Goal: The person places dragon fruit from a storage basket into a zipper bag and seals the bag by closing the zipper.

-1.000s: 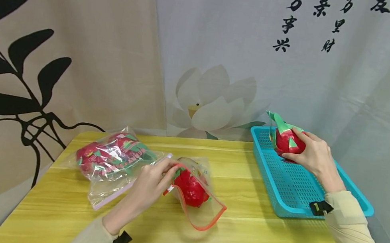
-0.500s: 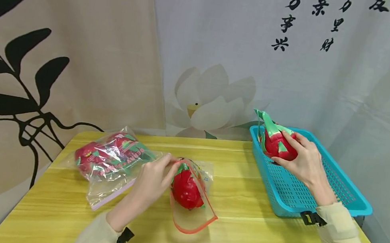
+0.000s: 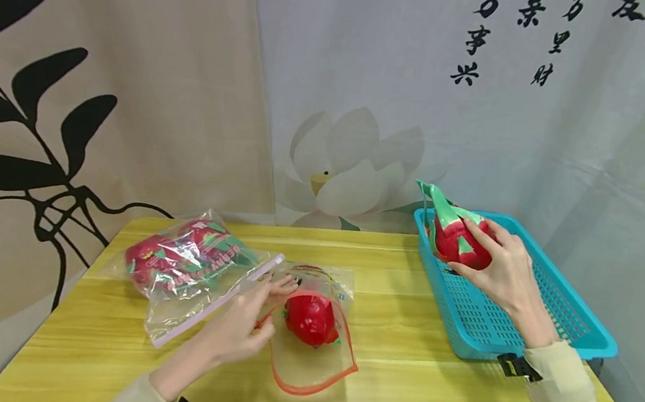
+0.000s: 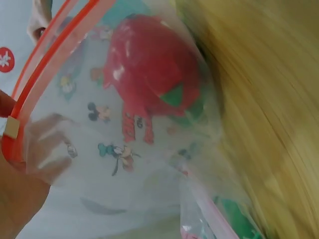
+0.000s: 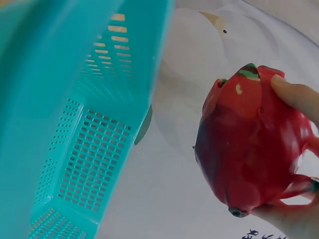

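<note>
My right hand [image 3: 497, 267] grips a red dragon fruit [image 3: 456, 233] with green scales by its side, thumb below and fingers above. It holds the fruit over the left part of a blue perforated basket [image 3: 495, 313]. The right wrist view shows the dragon fruit [image 5: 249, 134] up close beside the basket wall [image 5: 94, 154]. At the table's middle, a clear zip bag [image 3: 309, 369] with an orange rim holds another dragon fruit [image 3: 311, 319]. My left hand [image 3: 243, 321] pinches the bag's rim near its slider [image 4: 11, 128]; some fingers show through the printed plastic.
A closed-looking clear bag [image 3: 189, 265] with a pale purple zip edge and red and green fruit inside lies to the left. The yellow wooden table [image 3: 396, 388] ends at a printed curtain [image 3: 344, 64] behind.
The right hand has moved left with its dragon fruit, then nearly stopped. The left hand has shifted down and its fingers have extended; the bag's orange opening has spread wider.
</note>
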Demonstrator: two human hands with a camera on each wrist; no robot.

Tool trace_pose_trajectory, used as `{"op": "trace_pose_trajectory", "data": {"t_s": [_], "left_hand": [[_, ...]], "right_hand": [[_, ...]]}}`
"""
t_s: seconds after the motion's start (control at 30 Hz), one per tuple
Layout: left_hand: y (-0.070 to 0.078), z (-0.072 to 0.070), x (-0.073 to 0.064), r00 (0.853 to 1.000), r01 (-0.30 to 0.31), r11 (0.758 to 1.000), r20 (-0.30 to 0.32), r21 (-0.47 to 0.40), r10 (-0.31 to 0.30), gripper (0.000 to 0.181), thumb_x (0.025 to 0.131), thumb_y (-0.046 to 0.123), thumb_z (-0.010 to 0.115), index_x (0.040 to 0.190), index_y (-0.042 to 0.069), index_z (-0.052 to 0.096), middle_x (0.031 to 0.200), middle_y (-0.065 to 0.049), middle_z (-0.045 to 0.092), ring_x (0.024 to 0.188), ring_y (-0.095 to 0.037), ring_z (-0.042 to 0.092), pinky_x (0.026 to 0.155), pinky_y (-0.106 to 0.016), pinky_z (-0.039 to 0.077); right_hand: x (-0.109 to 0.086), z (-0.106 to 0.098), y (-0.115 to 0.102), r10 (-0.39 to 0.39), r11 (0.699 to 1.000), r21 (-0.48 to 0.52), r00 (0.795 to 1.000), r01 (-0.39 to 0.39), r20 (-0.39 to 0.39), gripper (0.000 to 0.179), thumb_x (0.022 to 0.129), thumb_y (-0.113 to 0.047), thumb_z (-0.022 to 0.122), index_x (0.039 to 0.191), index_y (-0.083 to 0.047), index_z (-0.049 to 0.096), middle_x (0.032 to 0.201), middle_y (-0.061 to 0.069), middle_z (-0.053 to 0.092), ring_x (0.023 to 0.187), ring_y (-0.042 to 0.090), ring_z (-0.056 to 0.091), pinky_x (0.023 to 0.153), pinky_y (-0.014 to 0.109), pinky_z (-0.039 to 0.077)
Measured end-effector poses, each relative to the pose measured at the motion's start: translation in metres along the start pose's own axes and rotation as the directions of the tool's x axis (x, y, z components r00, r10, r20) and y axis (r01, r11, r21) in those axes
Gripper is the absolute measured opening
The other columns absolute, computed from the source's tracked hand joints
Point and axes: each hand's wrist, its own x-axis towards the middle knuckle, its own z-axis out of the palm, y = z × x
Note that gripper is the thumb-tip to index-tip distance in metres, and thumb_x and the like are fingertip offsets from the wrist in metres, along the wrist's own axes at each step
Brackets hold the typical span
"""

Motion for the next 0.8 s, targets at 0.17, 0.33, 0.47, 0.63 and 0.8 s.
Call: {"op": "trace_pose_trajectory", "data": {"t_s": [0.17,0.33,0.47,0.63,0.8], "left_hand": [[-0.005,-0.005,-0.004,0.989,-0.083,0.984,-0.106,0.155,0.100,0.030,0.082,0.000,0.063,0.111,0.007,0.067,0.124,-0.008,0.066,0.122,-0.031,0.057,0.084,-0.033,0.056],[-0.011,-0.008,-0.006,0.967,-0.143,0.965,-0.179,0.221,0.184,0.036,0.078,-0.002,0.069,0.114,0.005,0.068,0.112,-0.010,0.071,0.102,-0.027,0.069,0.086,-0.051,0.053],[-0.013,-0.009,-0.004,0.960,-0.161,0.963,-0.193,0.215,0.203,0.034,0.079,-0.002,0.068,0.113,0.003,0.067,0.100,-0.008,0.074,0.069,-0.013,0.066,0.068,-0.027,0.057],[-0.012,-0.011,0.001,0.961,-0.162,0.969,-0.195,0.184,0.198,0.028,0.080,-0.003,0.067,0.108,0.002,0.066,0.092,-0.007,0.072,0.052,0.003,0.029,0.047,-0.006,0.027],[-0.011,-0.012,0.004,0.962,-0.154,0.972,-0.197,0.174,0.188,0.023,0.083,-0.003,0.065,0.106,0.002,0.066,0.078,-0.002,0.069,0.051,0.007,0.020,0.044,-0.004,0.022]], "right_hand": [[-0.003,-0.003,-0.010,-0.047,0.999,-0.011,0.999,0.047,-0.022,0.076,0.057,-0.016,0.091,0.126,-0.007,0.061,0.126,0.029,0.053,0.101,0.047,0.051,0.063,0.056,0.054],[-0.010,-0.006,-0.020,-0.106,0.994,-0.013,0.993,0.105,-0.045,0.069,0.066,-0.034,0.086,0.126,-0.011,0.061,0.131,0.028,0.052,0.105,0.048,0.050,0.067,0.058,0.054],[-0.014,-0.007,-0.033,-0.181,0.983,0.007,0.976,0.183,-0.122,0.064,0.083,-0.060,0.057,0.126,-0.013,0.062,0.129,0.027,0.054,0.101,0.047,0.051,0.067,0.057,0.053],[-0.018,-0.009,-0.056,-0.265,0.960,0.032,0.940,0.278,-0.215,0.063,0.086,-0.063,0.052,0.122,-0.013,0.065,0.125,0.026,0.058,0.099,0.044,0.054,0.064,0.054,0.053],[-0.021,-0.015,-0.083,-0.339,0.932,0.050,0.911,0.359,-0.235,0.060,0.088,-0.059,0.054,0.118,-0.009,0.067,0.126,0.025,0.059,0.097,0.037,0.055,0.059,0.047,0.054]]}}
